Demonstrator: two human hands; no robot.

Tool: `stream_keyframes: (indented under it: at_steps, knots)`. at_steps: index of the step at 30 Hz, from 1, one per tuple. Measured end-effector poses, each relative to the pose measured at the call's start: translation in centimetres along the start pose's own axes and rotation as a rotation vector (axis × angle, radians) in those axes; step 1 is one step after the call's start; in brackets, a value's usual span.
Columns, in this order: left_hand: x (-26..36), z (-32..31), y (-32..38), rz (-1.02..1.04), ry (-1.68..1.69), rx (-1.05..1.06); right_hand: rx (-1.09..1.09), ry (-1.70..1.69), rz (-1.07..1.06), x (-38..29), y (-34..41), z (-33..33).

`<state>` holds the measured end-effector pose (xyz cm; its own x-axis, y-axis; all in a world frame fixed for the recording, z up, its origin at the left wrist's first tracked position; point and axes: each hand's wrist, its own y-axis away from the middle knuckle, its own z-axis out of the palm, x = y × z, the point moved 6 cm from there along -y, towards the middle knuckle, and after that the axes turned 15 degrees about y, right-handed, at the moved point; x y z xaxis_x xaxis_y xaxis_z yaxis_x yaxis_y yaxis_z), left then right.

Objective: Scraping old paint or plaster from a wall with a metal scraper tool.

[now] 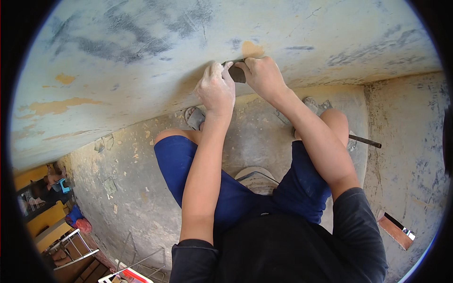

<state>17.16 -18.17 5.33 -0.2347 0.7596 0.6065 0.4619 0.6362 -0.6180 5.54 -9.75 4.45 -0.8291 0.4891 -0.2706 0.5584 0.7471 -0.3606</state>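
Note:
Both hands are up at a patchy white plastered wall [134, 78] in front of me. Between them is a small dark grey sheet [238, 75], which looks like sandpaper. My left hand [215, 85], dusted white, pinches the sheet's left side with thumb and fingers. On its right side my right hand [263, 76] grips it with thumb and curled fingers. The upper edge of the sheet meets or nearly meets the wall. Just above my right hand is a tan patch [252, 48]. My fingers hide parts of the sheet.
Between my thighs a round bucket-like object [257, 178] shows. Scraps lie on the concrete floor [106, 212]. A dark rod [366, 140] sticks out by my right knee. A side wall [403, 141] has a rectangular opening [395, 230]. Lower left are metal frames [141, 261] and people partly visible.

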Motion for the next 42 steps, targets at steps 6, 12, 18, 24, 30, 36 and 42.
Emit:
stream_keyframes:
  at_steps: [6,12,18,24,30,36,42]
  knots:
    - [2.7,3.3,0.6,0.076,0.110,0.035,0.027,0.022,0.022,2.8,1.2,-3.0]
    - [3.0,3.9,0.5,0.095,0.119,-0.035,-0.058,0.101,0.028,4.2,1.0,-2.7]
    - [0.3,0.5,-0.3,0.038,-0.014,-0.006,-0.041,0.026,-0.044,0.0,0.2,-1.1]
    - [3.5,4.4,0.7,0.065,0.115,0.021,-0.025,0.039,0.049,3.5,1.8,-3.7]
    - [2.5,3.6,0.1,0.018,0.134,-0.036,-0.063,0.084,0.062,3.4,1.5,-2.5]
    - [0.9,0.6,-0.1,-0.052,0.054,0.028,0.035,0.000,-0.023,0.1,1.0,-1.6]
    - [4.1,4.9,0.4,0.068,0.139,0.008,0.082,0.026,0.062,4.8,2.2,-4.0]
